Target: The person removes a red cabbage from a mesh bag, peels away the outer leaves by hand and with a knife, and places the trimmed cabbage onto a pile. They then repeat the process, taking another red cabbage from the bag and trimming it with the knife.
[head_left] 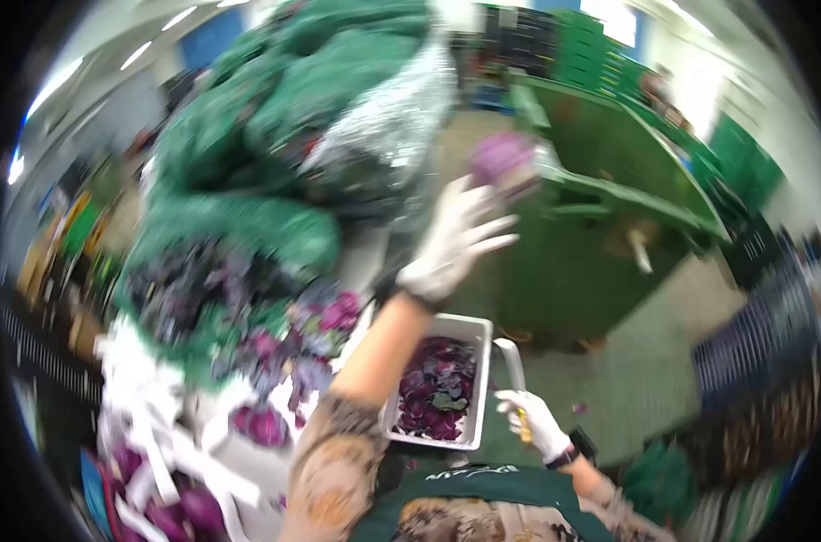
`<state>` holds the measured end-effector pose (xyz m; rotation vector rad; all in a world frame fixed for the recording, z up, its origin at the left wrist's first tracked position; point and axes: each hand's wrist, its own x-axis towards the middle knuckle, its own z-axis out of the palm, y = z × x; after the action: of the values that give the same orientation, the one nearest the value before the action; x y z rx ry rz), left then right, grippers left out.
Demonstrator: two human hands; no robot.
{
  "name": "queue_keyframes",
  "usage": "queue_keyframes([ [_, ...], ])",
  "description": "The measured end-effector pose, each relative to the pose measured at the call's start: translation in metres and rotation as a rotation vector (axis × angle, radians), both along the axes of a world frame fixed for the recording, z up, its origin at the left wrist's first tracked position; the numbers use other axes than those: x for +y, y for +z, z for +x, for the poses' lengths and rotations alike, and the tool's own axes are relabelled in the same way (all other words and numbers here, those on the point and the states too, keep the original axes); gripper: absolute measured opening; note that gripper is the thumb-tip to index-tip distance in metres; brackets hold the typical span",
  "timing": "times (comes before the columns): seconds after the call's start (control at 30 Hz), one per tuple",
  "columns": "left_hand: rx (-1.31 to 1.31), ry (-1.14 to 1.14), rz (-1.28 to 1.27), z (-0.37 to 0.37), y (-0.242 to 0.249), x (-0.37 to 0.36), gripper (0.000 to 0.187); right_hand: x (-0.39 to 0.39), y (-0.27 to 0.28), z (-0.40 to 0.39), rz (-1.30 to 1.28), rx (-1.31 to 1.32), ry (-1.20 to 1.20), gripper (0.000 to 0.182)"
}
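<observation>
My left hand (457, 237), in a white glove, reaches forward with its fingers spread. Just beyond its fingertips a red cabbage (501, 156), blurred by motion, appears in the air beside the rim of a large green wheeled bin (577, 262). My right hand (539, 423), also gloved, is closed around the yellow handle of a knife (511, 363), its broad blade pointing up and away. Between my arms stands a white tub (484, 379) holding purple cabbage leaves. Another red cabbage (260, 425) lies on the white surface to the left.
Green net sacks (338, 81) are piled at the back left, with loose purple leaves (293, 352) before them. More red cabbages (193, 513) are at the lower left. Dark crates (754, 334) stand at the right. Another person (659, 88) is behind the bin.
</observation>
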<state>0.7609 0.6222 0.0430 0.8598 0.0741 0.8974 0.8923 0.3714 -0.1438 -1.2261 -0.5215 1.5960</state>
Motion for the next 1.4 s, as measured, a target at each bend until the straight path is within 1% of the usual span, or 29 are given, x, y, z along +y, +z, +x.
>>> queue_keyframes([
  [0.03, 0.061, 0.071, 0.141, 0.026, 0.021, -0.004, 0.069, -0.011, 0.008, 0.009, -0.015, -0.014, -0.038, 0.024],
  [0.07, 0.007, 0.052, 0.228, 0.047, 0.02, 0.0, 0.076, -0.019, 0.012, 0.014, -0.045, -0.021, -0.071, 0.024],
  [0.1, 0.188, 0.155, 0.225, 0.058, 0.037, -0.017, 0.078, -0.03, 0.014, 0.021, -0.077, -0.028, -0.126, 0.025],
  [0.17, 0.269, 0.235, 0.127, 0.058, 0.019, -0.013, 0.075, -0.034, 0.008, 0.034, -0.086, -0.028, -0.05, 0.029],
  [0.23, 0.243, 0.341, 0.05, 0.027, -0.017, 0.004, 0.063, -0.027, 0.007, 0.037, -0.061, 0.029, -0.025, 0.033],
  [0.3, 0.219, 0.541, 0.035, -0.027, -0.047, 0.028, 0.047, -0.012, 0.011, 0.039, -0.069, 0.035, 0.033, 0.035],
  [0.33, 0.301, 0.687, 0.022, -0.061, -0.049, 0.031, 0.044, -0.002, 0.011, 0.038, -0.064, 0.008, 0.087, 0.035],
  [0.37, 0.237, 0.754, 0.007, -0.098, -0.062, 0.039, 0.042, 0.011, 0.014, 0.035, -0.056, -0.021, 0.14, 0.036],
  [0.43, 0.514, 1.09, -0.039, -0.172, -0.07, 0.047, 0.045, 0.035, 0.019, 0.022, -0.037, -0.037, 0.2, 0.035],
  [0.47, 0.515, 1.284, 0.008, -0.208, -0.086, 0.058, 0.046, 0.048, 0.022, 0.012, -0.043, -0.056, 0.269, 0.035],
  [0.5, 0.628, 1.427, -0.007, -0.245, -0.099, 0.068, 0.046, 0.062, 0.024, -0.001, -0.048, -0.074, 0.337, 0.034],
  [0.57, 0.696, 1.552, -0.081, -0.312, -0.116, 0.082, 0.045, 0.082, 0.022, -0.025, -0.053, -0.095, 0.437, 0.032],
  [0.63, 0.888, 1.754, 0.016, -0.37, -0.136, 0.109, 0.047, 0.096, 0.022, -0.05, -0.076, -0.154, 0.487, 0.031],
  [0.67, 0.876, 1.763, 0.024, -0.391, -0.137, 0.125, 0.047, 0.101, 0.024, -0.061, -0.086, -0.188, 0.505, 0.031],
  [0.73, 1.086, 1.761, 0.079, -0.419, -0.123, 0.143, 0.052, 0.108, 0.021, -0.078, -0.128, -0.207, 0.511, 0.03],
  [0.77, 1.094, 1.676, 0.107, -0.431, -0.116, 0.159, 0.067, 0.111, 0.02, -0.085, -0.146, -0.214, 0.514, 0.029],
  [0.83, 1.246, 1.616, 0.271, -0.445, -0.108, 0.187, 0.084, 0.116, 0.032, -0.102, -0.16, -0.258, 0.504, 0.029],
  [0.87, 1.304, 1.612, 0.371, -0.449, -0.106, 0.2, 0.099, 0.118, 0.037, -0.107, -0.182, -0.266, 0.502, 0.029],
  [0.9, 1.284, 1.598, 0.381, -0.449, -0.102, 0.209, 0.099, 0.12, 0.041, -0.11, -0.203, -0.273, 0.494, 0.029],
  [0.97, 1.526, 1.605, 0.575, -0.443, -0.081, 0.214, 0.108, 0.121, 0.046, -0.114, -0.19, -0.297, 0.464, 0.028],
  [1.03, 1.55, 1.633, 0.685, -0.438, -0.065, 0.214, 0.11, 0.117, 0.048, -0.123, -0.172, -0.304, 0.379, 0.027],
  [1.07, 1.798, 1.536, 0.615, -0.429, -0.046, 0.202, 0.104, 0.116, 0.051, -0.127, -0.222, -0.356, 0.418, 0.027],
  [1.1, 1.795, 1.215, 0.418, -0.415, 0.002, 0.172, 0.098, 0.111, 0.057, -0.13, -0.272, -0.395, 0.431, 0.026],
  [1.13, 1.715, 1.515, 0.568, -0.41, -0.015, 0.179, 0.088, 0.11, 0.054, -0.132, -0.364, -0.384, 0.43, 0.026],
  [1.17, 1.344, 1.499, 0.669, -0.401, -0.006, 0.172, 0.08, 0.104, 0.054, -0.134, -0.318, -0.422, 0.453, 0.028],
  [1.2, 1.084, 1.576, 0.757, -0.407, -0.024, 0.191, 0.076, 0.098, 0.045, -0.135, -0.278, -0.432, 0.444, 0.028],
  [1.23, 1.249, 1.564, 0.698, -0.41, -0.028, 0.198, 0.089, 0.093, 0.043, -0.14, -0.243, -0.452, 0.459, 0.028],
  [1.3, 1.507, 1.823, 0.628, -0.413, -0.04, 0.209, 0.102, 0.087, 0.058, -0.145, -0.299, -0.465, 0.507, 0.026],
  [1.4, 1.368, 1.793, 0.682, -0.431, -0.06, 0.22, 0.112, 0.085, 0.068, -0.151, -0.194, -0.416, 0.515, 0.025],
])
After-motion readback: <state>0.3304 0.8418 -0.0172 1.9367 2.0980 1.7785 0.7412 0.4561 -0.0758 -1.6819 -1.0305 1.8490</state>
